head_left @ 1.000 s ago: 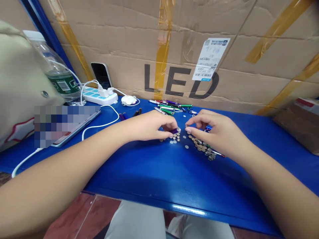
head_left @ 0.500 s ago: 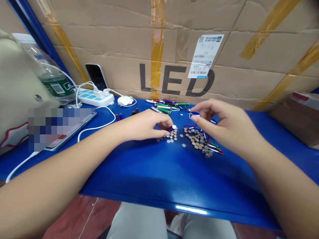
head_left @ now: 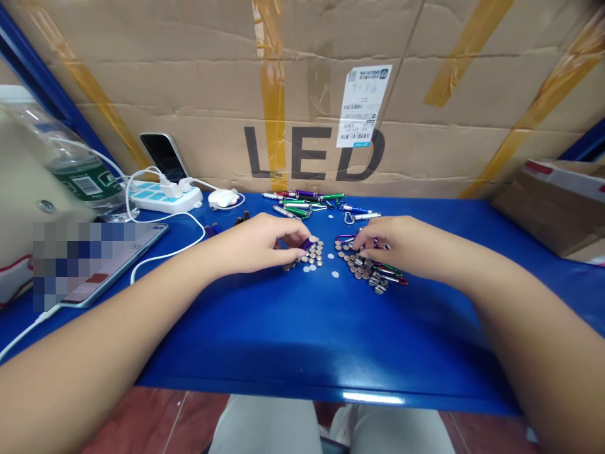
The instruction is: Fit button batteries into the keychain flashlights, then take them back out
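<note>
My left hand [head_left: 267,243] is closed around a short purple metal tube [head_left: 309,243], a pale round end of it facing up and right. Beneath and beside it lie several small round button cells [head_left: 312,255]. My right hand [head_left: 397,243] has come down on a pile of small silver spring-like parts [head_left: 375,280] and more button cells [head_left: 358,267], its thumb and fingertips pinched at the top of the pile. What those fingertips hold, if anything, is too small to make out. Coloured carabiner clips [head_left: 345,239] stick out around this pile.
Finished-looking penlights [head_left: 302,205] lie at the back, with two more [head_left: 362,214] to their right. Thin white discs [head_left: 335,274] are scattered between the hands. A phone [head_left: 113,265], power strip [head_left: 163,197] and bottle [head_left: 85,180] stand left; a cardboard box [head_left: 543,208] is right.
My right hand has lowered from above the back clips onto the pile of small parts, its fingers closing. The left hand still holds the purple tube. The view has shifted slightly.
</note>
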`<state>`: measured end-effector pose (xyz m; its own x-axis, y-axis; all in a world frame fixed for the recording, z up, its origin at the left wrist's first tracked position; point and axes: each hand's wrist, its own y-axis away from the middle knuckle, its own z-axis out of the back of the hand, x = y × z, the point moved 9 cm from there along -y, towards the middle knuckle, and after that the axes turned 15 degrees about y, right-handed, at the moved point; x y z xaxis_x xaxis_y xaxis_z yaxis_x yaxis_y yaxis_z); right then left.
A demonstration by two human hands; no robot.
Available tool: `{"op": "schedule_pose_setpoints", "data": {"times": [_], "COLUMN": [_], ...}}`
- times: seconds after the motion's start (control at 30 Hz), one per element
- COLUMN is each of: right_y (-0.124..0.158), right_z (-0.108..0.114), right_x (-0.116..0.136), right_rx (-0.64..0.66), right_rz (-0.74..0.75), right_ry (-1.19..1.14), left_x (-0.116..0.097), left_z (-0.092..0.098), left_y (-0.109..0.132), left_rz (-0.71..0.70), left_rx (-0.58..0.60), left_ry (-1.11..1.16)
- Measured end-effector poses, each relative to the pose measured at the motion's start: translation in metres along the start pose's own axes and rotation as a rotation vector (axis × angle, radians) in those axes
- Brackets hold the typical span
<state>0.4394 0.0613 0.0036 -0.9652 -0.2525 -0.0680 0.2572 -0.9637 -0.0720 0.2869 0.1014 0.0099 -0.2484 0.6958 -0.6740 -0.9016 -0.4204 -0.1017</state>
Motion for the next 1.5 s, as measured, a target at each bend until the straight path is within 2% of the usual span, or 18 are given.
{"op": "schedule_pose_setpoints", "data": {"times": [0.17,0.27,0.37,0.47,0.57,0.73,0.87,1.03,1.17,1.27,1.33,1.4,1.5], "right_y": [-0.003,-0.003,0.001,0.002,0.0,-0.002,0.0,0.002,0.002,0.0,0.0,0.0,0.001], "right_z": [-0.01,0.007,0.025,0.029,0.028,0.029,0.035,0.037,0.035,0.028,0.017,0.001,-0.02], "right_x": [-0.004,-0.001,0.004,0.018,0.033,0.039,0.04,0.044,0.041,0.034,0.028,0.026,0.03], "right_rx": [0.092,-0.066,-0.234,-0.29,-0.304,-0.343,-0.399,-0.46,-0.458,-0.391,-0.304,-0.206,-0.065], "right_rz": [-0.049,-0.068,-0.119,-0.089,-0.038,-0.003,0.043,0.089,-0.012,-0.181,-0.301,-0.406,-0.499], "right_ry": [0.036,-0.031,-0.284,-0.501,-0.562,-0.499,-0.341,-0.182,-0.242,-0.395,-0.607,-0.898,-1.331], "left_x": [0.0,-0.003,-0.008,-0.012,-0.016,-0.014,-0.014,-0.019,-0.027,-0.039,-0.049,-0.058,-0.066], "left_z": [-0.002,-0.003,-0.004,-0.004,-0.006,-0.011,-0.01,-0.008,-0.007,-0.008,-0.011,-0.016,-0.019], "left_y": [0.0,0.0,0.0,0.0,0.001,0.001,0.0,-0.003,-0.002,0.004,0.01,0.013,0.017], "left_rz": [0.009,-0.01,-0.033,-0.064,-0.1,-0.106,-0.103,-0.163,-0.28,-0.385,-0.467,-0.546,-0.628], "left_rx": [0.009,0.013,0.012,0.007,0.01,0.029,0.016,-0.046,-0.201,-0.342,-0.392,-0.384,-0.36], "left_ry": [0.018,0.016,0.03,0.037,0.05,0.125,0.146,-0.043,-0.272,-0.524,-0.717,-0.874,-0.99]}}
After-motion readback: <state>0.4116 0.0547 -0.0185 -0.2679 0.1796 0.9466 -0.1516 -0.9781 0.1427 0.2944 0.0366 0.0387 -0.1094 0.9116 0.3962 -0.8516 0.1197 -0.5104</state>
